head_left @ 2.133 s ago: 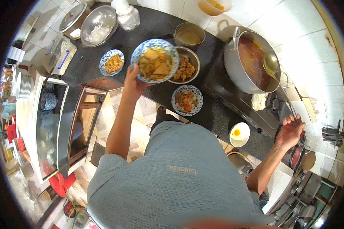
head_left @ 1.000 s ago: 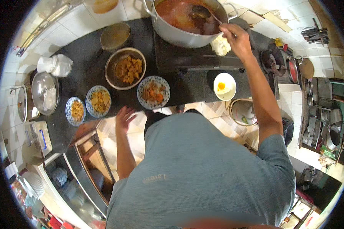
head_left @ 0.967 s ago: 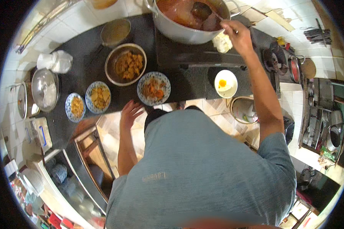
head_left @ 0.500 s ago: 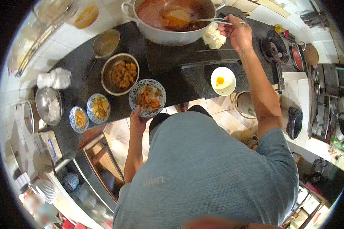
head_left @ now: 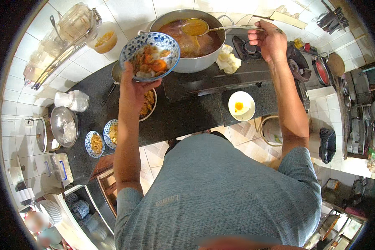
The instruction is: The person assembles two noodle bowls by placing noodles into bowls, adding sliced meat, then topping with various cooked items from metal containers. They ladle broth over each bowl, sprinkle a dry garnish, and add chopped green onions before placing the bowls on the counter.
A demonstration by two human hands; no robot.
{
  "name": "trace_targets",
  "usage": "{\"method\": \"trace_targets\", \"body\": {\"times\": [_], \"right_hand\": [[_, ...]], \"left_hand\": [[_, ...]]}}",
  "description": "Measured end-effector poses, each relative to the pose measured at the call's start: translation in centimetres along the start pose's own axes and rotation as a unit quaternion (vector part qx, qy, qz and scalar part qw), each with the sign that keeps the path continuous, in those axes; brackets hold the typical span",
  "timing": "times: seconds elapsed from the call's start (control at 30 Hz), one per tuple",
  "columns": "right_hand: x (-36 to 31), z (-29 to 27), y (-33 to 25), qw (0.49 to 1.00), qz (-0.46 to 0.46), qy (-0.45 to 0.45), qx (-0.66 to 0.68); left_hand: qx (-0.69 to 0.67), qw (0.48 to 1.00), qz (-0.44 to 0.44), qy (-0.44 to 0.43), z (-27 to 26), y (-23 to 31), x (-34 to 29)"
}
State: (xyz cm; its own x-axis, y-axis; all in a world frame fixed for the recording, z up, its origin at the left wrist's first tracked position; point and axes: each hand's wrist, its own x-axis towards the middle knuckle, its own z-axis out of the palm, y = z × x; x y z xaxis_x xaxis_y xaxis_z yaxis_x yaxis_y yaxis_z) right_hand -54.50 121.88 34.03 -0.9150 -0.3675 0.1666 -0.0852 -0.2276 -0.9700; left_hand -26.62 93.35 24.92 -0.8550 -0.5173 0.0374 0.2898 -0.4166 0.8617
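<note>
My left hand [head_left: 134,89] grips a blue-and-white patterned bowl [head_left: 127,46], raised and tilted close to the pot's left side. Shrimp and pale noodles [head_left: 152,62] lie in that bowl. With its fingers round the handle, my right hand [head_left: 271,39] holds a metal ladle [head_left: 194,27] over the large grey pot [head_left: 198,65]. Liquid fills the ladle's cup, and a thin stream runs from it back into the reddish-orange broth [head_left: 171,29]. Beside the pot lies a crumpled pale cloth [head_left: 228,59].
A white bowl with an egg yolk [head_left: 241,113] stands near the counter edge. At left are a partly hidden bowl of browned meat [head_left: 147,106], two small patterned bowls, one with shredded food [head_left: 96,143], and a metal lid [head_left: 65,132]. A tub [head_left: 102,38] hangs by the wall rack.
My left hand has lifted the patterned bowl from the counter edge up to the pot. The ladle has come up out of the broth, full, in my right hand.
</note>
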Motion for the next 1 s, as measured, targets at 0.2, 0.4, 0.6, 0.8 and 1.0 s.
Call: {"method": "trace_targets", "body": {"times": [0.2, 0.4, 0.6, 0.8, 1.0], "right_hand": [[-1.2, 1.5, -4.7, 0.999, -0.048, -0.018, 0.005], [-4.5, 3.9, -5.2, 0.997, -0.058, -0.046, -0.031], [-8.6, 4.7, -4.1, 0.968, -0.15, -0.165, -0.118], [-9.8, 5.4, -3.9, 0.961, -0.168, -0.197, -0.094], [-4.3, 5.8, -0.6, 0.994, -0.041, 0.005, 0.105]], "left_hand": [[0.021, 0.999, -0.041, -0.007, 1.0, -0.8, 5.4], [-0.04, 0.994, -0.105, -0.003, 3.1, -2.0, 7.6], [-0.036, 0.995, -0.088, -0.032, 1.5, -1.2, 4.9], [-0.057, 0.996, -0.059, -0.019, -0.8, -0.5, 3.0], [-0.081, 0.996, -0.039, -0.026, -3.6, 0.9, 1.5]]}}
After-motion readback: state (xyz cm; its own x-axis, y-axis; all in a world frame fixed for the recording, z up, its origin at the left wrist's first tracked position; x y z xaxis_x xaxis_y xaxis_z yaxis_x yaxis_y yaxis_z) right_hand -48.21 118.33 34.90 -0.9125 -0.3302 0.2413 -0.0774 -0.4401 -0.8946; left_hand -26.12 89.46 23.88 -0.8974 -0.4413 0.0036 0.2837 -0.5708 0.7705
